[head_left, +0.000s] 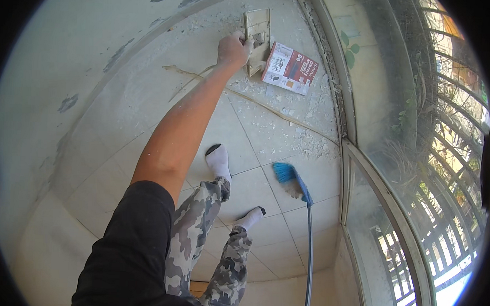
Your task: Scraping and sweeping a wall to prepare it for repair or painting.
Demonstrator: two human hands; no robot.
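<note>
gripping beige panel point(261, 34) — left hand point(234, 49)

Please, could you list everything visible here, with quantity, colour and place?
Rectangular panel: one, dirty cream, top centre
Printed package: one, red and white, right beside the panel
Long strip: one, beige, below the package
Flakes: uncounted, white, scattered upper centre
Broom: one, blue, lower right
Tiled floor: one, pale, centre
Wall: one, pale with grey patches, left
Grille: one, dark, far right
Leaves: several, green, upper right
Socks: two, white and black, centre
Trousers: one pair, grey camouflage, bottom
Sleeve: one, black, lower left
Left grip: one, dusty, on the panel
</note>
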